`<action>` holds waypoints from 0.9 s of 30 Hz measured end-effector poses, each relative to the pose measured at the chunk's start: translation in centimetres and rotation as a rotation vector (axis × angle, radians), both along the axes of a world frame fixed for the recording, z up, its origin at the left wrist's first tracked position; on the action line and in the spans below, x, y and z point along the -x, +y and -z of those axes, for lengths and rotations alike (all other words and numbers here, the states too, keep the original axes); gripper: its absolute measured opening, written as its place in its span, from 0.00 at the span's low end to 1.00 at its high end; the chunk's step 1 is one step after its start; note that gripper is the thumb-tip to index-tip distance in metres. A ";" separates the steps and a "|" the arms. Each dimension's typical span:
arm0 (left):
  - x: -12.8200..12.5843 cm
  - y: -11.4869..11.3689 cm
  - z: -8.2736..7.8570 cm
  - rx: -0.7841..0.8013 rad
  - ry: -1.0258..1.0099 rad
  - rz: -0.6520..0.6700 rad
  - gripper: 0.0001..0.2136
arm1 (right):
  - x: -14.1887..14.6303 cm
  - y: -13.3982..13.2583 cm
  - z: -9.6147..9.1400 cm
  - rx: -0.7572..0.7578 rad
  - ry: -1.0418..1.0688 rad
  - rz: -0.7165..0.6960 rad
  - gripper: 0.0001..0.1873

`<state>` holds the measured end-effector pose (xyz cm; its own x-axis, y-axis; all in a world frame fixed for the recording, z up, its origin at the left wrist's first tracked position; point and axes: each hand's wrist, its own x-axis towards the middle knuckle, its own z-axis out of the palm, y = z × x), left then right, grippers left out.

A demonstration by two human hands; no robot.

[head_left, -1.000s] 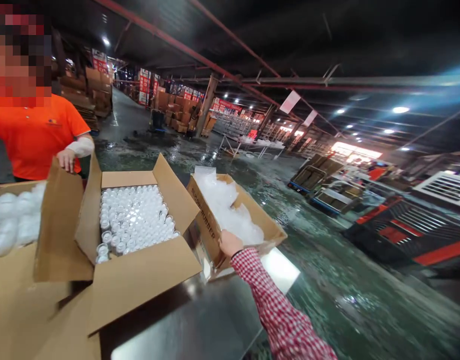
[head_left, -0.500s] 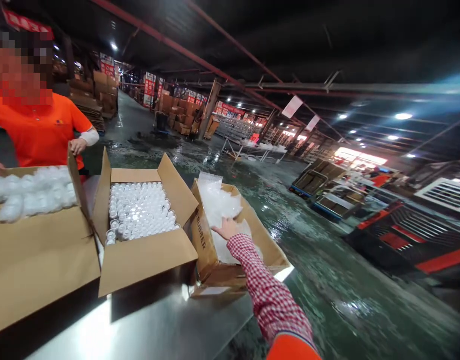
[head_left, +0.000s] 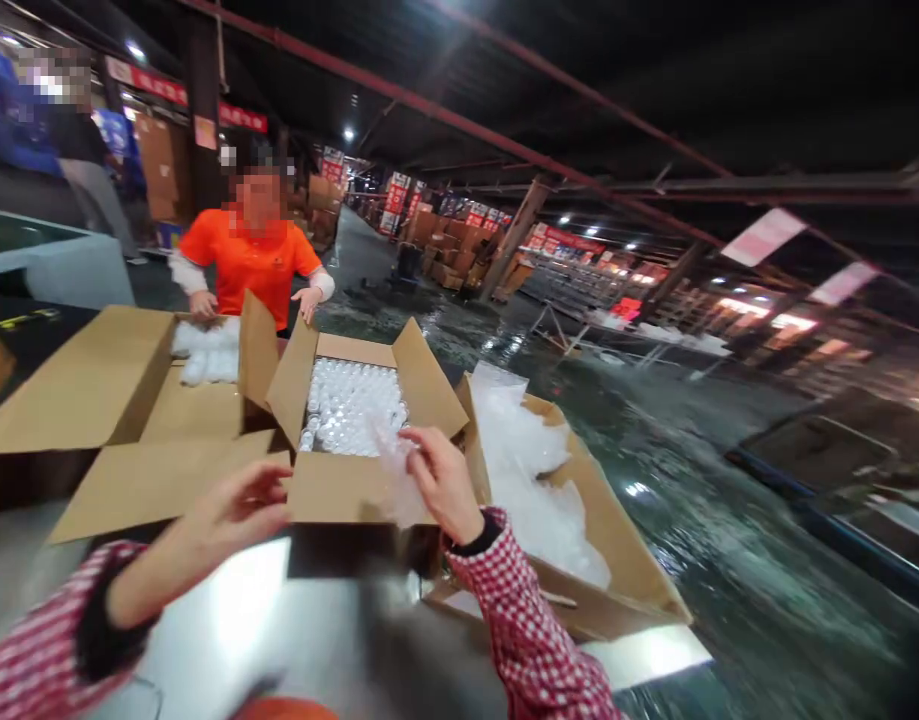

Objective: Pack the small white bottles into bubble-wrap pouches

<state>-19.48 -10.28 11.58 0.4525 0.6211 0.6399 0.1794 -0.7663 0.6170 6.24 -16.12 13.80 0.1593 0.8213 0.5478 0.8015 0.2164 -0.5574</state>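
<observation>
Between the fingers of my right hand [head_left: 442, 482] hangs a translucent bubble wrap bag [head_left: 397, 480], slightly blurred, above the front flap of the middle carton. My left hand [head_left: 238, 508] is in the air left of it, empty, its fingers apart, near the carton's front left corner. The open middle carton [head_left: 346, 488] is filled with rows of small clear glass jars [head_left: 354, 400]. To the right, a tilted carton [head_left: 616, 500] holds a heap of loose bubble wrap bags [head_left: 534, 500].
Across the table [head_left: 339, 640], a co-worker in an orange shirt [head_left: 245, 255] stands behind another open carton [head_left: 140, 370] with wrapped pieces [head_left: 211, 350] inside. A pallet trolley [head_left: 826, 470] stands on the wet floor at right. Another person [head_left: 91, 150] is at far left.
My right hand has left the right carton and moved left with a bubble wrap bag. My left hand has come into view. The camera has turned left; the co-worker's hand has let go of a flap.
</observation>
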 end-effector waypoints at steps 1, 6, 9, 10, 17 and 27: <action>-0.9 -0.4 0.8 0.166 0.042 0.098 0.19 | 2.2 0.3 1.2 0.021 0.041 -0.100 0.14; -1.9 -1.6 5.7 0.606 0.065 0.030 0.17 | 6.8 1.0 6.8 0.079 0.178 -0.278 0.12; 0.7 -1.7 8.1 0.534 0.263 0.057 0.14 | 6.5 0.9 8.7 0.175 0.186 -0.299 0.10; 1.5 -1.7 8.6 0.514 0.319 0.079 0.16 | 6.6 0.9 9.2 0.225 0.179 -0.332 0.10; 1.8 -2.3 9.2 0.577 0.356 0.031 0.18 | 7.0 4.2 11.4 0.573 0.179 -0.693 0.08; 4.2 -0.5 12.7 0.884 0.461 -0.089 0.23 | -0.5 21.3 17.8 0.679 -0.339 -0.217 0.18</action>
